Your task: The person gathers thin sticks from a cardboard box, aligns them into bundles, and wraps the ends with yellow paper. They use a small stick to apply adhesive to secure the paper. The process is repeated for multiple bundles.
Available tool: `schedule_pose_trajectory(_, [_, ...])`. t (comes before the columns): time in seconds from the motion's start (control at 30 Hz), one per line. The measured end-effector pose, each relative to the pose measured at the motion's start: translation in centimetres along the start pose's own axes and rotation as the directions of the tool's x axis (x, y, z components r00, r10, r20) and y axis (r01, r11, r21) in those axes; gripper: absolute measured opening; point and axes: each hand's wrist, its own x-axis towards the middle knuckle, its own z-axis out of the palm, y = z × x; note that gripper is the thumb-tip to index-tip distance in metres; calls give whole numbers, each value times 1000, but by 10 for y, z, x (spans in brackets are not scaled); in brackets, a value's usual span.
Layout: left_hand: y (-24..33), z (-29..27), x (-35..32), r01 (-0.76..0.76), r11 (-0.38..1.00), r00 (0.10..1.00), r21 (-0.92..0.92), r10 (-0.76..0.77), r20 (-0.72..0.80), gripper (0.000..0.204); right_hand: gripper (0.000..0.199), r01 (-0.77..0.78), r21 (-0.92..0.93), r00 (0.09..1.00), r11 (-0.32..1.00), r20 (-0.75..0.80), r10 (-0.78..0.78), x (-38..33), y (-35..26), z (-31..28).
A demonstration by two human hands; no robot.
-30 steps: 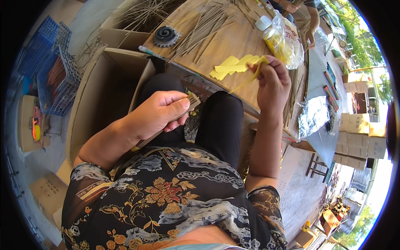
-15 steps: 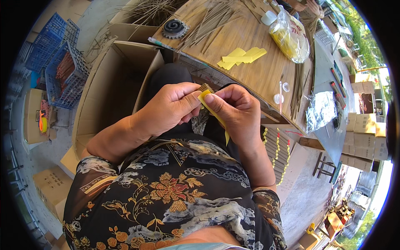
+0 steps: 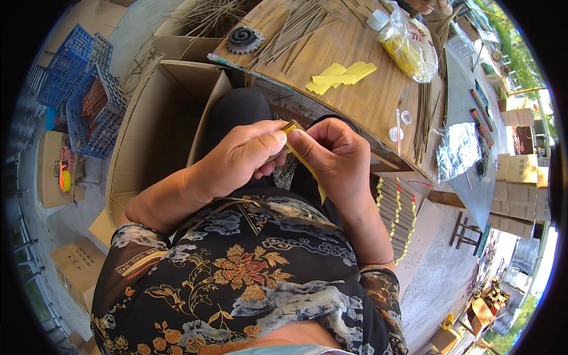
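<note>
In front of my lap, my left hand is closed round a small bundle of thin brown sticks, whose ends poke out above the fingers. My right hand pinches a yellow paper strip between thumb and fingers, against the bundle. One end of the strip hangs below the right hand; the part at the bundle is mostly covered by my thumbs. More yellow paper strips lie fanned on the wooden table ahead.
Loose brown sticks and a dark coil lie on the table, near a plastic bag with yellow contents. An open cardboard box stands left. Yellow-banded bundles sit at right. Another person's hands show at the far edge.
My left thumb has shifted over the bundle's top, and less of the yellow strip shows between the hands. Both hands stay together in about the same place.
</note>
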Motion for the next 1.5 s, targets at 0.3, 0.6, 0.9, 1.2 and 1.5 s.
schedule_pose_trajectory(0.3, [-4, -1, 3, 6, 1000, 1000, 27, -6, -11, 34, 23, -47, 73, 998, 996, 51, 44, 3, 3, -4])
schedule_pose_trajectory(0.6, [-2, -1, 3, 43, 997, 998, -64, -46, -45, 32, 28, 188, -9, 982, 982, -18, -188, 6, 20, 1])
schedule_pose_trajectory(0.9, [-1, 6, 2, -18, 1000, 991, 14, 20, -135, 33, 33, 414, -235, 856, 880, -229, -464, 21, 28, 5])
schedule_pose_trajectory(1.2, [-4, 23, -2, -168, 910, 951, 378, 251, -181, 40, 19, 128, 2, 989, 992, 70, -128, -6, 3, -2])
schedule_pose_trajectory(1.5, [-9, 23, -1, -214, 944, 967, 252, 241, -82, 51, 19, -1, 504, 957, 864, 250, -145, -8, 15, -3])
